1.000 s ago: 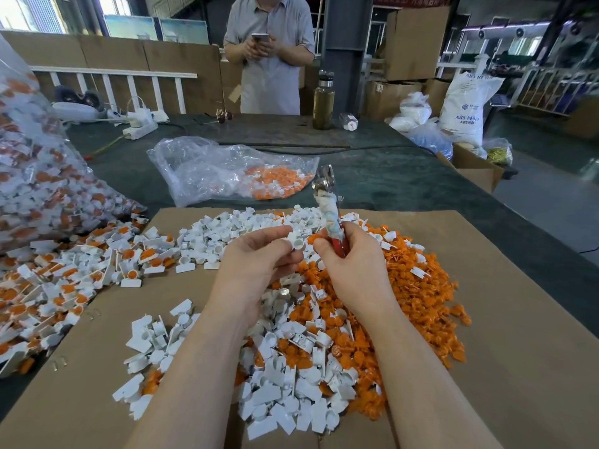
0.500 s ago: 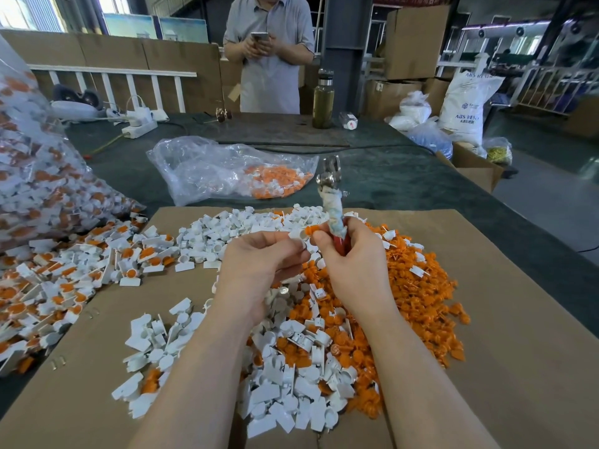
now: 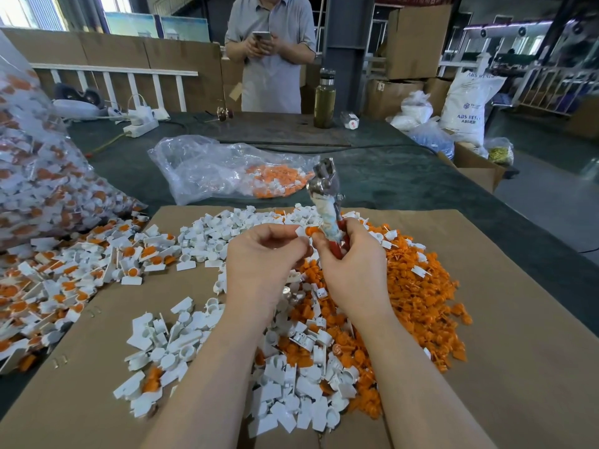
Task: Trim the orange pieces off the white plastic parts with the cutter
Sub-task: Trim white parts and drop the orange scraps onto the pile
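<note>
white part with orange piece (image 3: pixel 303 231) pinched in left hand (image 3: pixel 264 257) above the desk pile | right hand (image 3: pixel 353 260) grips cutter (image 3: pixel 327 202), blades up, away from part | tip: bring blades flush to the joint, fingertips clear

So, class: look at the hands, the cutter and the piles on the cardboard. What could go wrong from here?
1. The left hand pinches a small part right beside the right hand, which grips the cutter; fingertips could be nipped when the cut comes.
2. The orange pile and white pile overlap, so trimmed pieces may mix.
3. Untrimmed parts spill off the cardboard at the left and may be lost.
</note>
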Motion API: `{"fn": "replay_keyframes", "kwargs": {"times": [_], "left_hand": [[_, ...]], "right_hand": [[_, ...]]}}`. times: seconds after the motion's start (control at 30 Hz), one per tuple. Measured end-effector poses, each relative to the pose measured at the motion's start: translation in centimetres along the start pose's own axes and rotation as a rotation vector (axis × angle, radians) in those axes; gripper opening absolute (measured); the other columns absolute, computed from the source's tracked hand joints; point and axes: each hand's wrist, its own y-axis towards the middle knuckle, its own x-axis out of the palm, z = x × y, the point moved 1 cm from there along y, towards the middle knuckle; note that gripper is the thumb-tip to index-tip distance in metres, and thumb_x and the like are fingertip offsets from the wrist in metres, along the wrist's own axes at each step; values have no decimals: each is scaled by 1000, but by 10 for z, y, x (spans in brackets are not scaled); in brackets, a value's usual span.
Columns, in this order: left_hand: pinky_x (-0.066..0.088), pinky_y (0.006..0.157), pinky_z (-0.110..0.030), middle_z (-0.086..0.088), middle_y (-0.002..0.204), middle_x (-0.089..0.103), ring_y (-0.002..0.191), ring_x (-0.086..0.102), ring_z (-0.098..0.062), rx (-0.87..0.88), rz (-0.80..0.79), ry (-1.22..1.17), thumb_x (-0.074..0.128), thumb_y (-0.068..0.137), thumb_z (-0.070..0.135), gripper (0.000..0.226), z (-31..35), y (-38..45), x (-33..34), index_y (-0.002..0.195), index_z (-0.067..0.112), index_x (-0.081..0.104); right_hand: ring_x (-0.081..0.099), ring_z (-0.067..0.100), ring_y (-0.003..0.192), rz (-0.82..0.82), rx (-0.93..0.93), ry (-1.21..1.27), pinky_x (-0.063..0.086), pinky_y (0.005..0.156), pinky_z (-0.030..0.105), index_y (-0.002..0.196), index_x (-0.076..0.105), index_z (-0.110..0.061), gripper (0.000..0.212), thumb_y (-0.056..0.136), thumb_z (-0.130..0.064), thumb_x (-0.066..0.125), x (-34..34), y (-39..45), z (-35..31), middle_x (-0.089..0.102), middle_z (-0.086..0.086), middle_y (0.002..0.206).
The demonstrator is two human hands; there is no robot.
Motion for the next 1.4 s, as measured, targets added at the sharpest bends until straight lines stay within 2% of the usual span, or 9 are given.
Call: {"fn": "replay_keyframes", "kwargs": {"times": [0.17,0.43,0.7,0.87,1.0,1.13,1.23,1.33,1.4], "left_hand": [[60,74,-31,3,71,75,74,73,-18,98,23,149,83,75,11,15,0,-1,1,76,25,76],[48,56,-7,19,66,70,60,63,6,163,41,231,81,77,15,17,1,-4,5,73,29,72],[51,58,-15,15,68,71,63,66,-1,155,95,269,81,80,24,12,-2,1,0,76,28,71],[61,73,-35,0,74,74,76,72,-25,107,94,182,77,85,15,11,0,3,-4,79,21,70],[54,62,-15,-5,75,73,67,71,-9,95,80,75,73,87,8,7,1,6,-7,84,13,70],[54,63,-15,4,66,70,64,69,-7,122,73,-7,69,90,4,12,1,9,-13,82,13,68],[53,63,-13,9,63,69,63,69,-5,142,80,-43,68,90,5,12,1,12,-17,82,14,67],[52,64,-13,10,65,69,64,69,-5,156,75,-78,67,91,6,11,1,14,-21,84,14,67],[53,66,-14,10,66,68,64,68,-5,169,55,-88,66,92,6,10,0,16,-23,85,14,67]], "right_hand": [[57,1,66,3,3,-9,38,52,12,91,55,-27,15,89,-35,68,1,0,0,57,-17,74],[56,-2,69,-40,2,-14,34,54,10,93,57,-26,11,90,-31,67,-1,1,-1,56,-20,76],[60,6,78,-187,7,63,51,68,26,108,65,-19,19,89,-22,66,-4,3,-2,65,-12,88],[55,-2,68,-334,46,145,41,59,14,98,61,-26,11,88,-22,65,-8,4,0,58,-15,74],[59,-1,69,-458,62,186,45,58,12,91,61,-28,14,86,-16,66,-17,4,0,64,-19,73],[62,15,76,-564,70,150,50,71,35,96,63,-19,13,84,-18,68,-21,3,-1,66,1,85],[58,12,69,-641,70,154,48,67,33,95,62,-16,13,84,-18,68,-22,2,-3,62,1,82],[63,24,83,-692,92,136,51,78,43,101,62,-17,18,85,-20,69,-23,1,-5,65,9,93],[63,18,82,-712,101,127,51,78,39,99,60,-25,16,86,-22,69,-25,1,-4,64,1,91]]}}
